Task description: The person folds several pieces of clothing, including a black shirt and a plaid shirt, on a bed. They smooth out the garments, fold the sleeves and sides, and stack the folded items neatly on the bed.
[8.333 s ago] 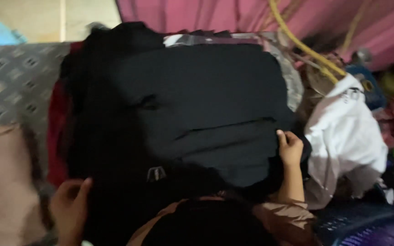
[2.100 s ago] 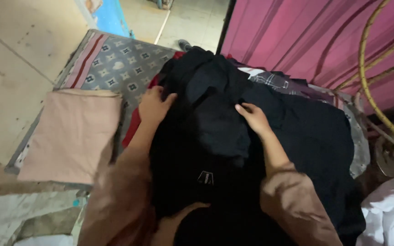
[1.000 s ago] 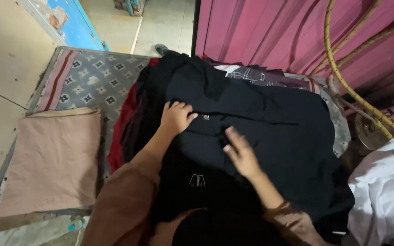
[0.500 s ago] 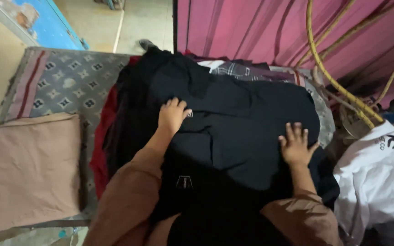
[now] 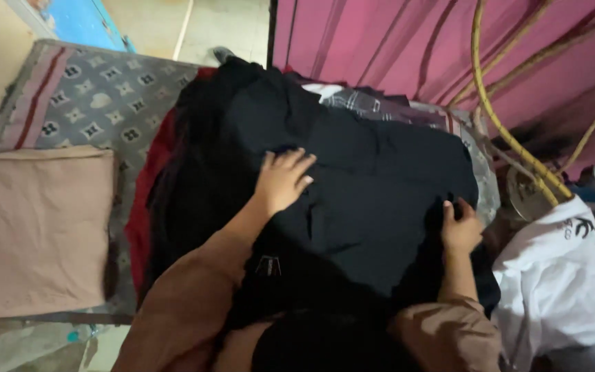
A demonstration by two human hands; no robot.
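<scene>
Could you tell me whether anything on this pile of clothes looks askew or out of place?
Mostly no. The black garment lies spread flat under the left hand, the right hand at its edge. Only a red cloth sticks out unevenly at the pile's left side, and a white shirt lies crumpled beside it.

The right hand (image 5: 460, 227) grips the garment's (image 5: 373, 207) right edge; left of it, the left hand (image 5: 282, 180) lies on top (shirt (image 5: 559, 289) just right).

The right hand (image 5: 459, 227) curls over the edge of the black cloth (image 5: 373, 200), its fingertips hidden in the fold. The red cloth (image 5: 142, 207) beneath shows only as a strip. The white shirt (image 5: 559, 296) runs off the bottom edge.
</scene>
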